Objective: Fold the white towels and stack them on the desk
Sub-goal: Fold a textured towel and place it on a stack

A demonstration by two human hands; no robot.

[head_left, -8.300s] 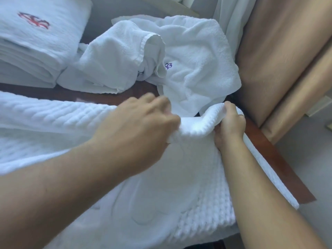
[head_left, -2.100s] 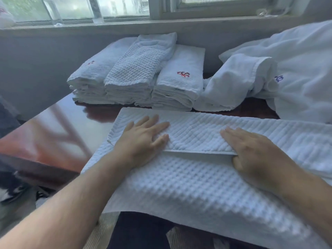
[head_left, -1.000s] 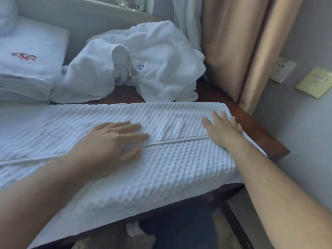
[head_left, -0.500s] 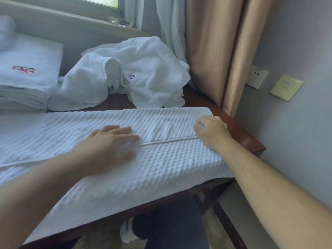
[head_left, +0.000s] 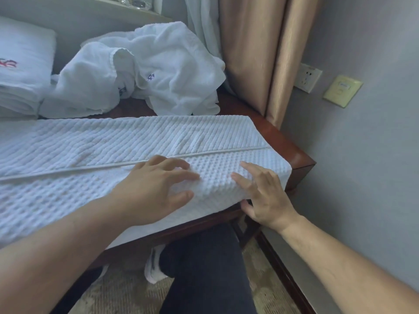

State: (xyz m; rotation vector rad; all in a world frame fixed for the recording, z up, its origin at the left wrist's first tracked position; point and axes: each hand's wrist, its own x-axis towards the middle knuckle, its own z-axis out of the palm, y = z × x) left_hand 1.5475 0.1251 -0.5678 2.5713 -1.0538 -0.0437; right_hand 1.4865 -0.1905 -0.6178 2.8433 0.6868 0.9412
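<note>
Half a second ago both hands lay along the towel's hem seam; now both sit nearer the person, on the waffle half below the seam. The left hand has slid right along the seam, fingers spread flat and touching the towel. The right hand has left the seam for the towel's near right corner, fingers on top, thumb under the overhanging edge by the desk front.
</note>
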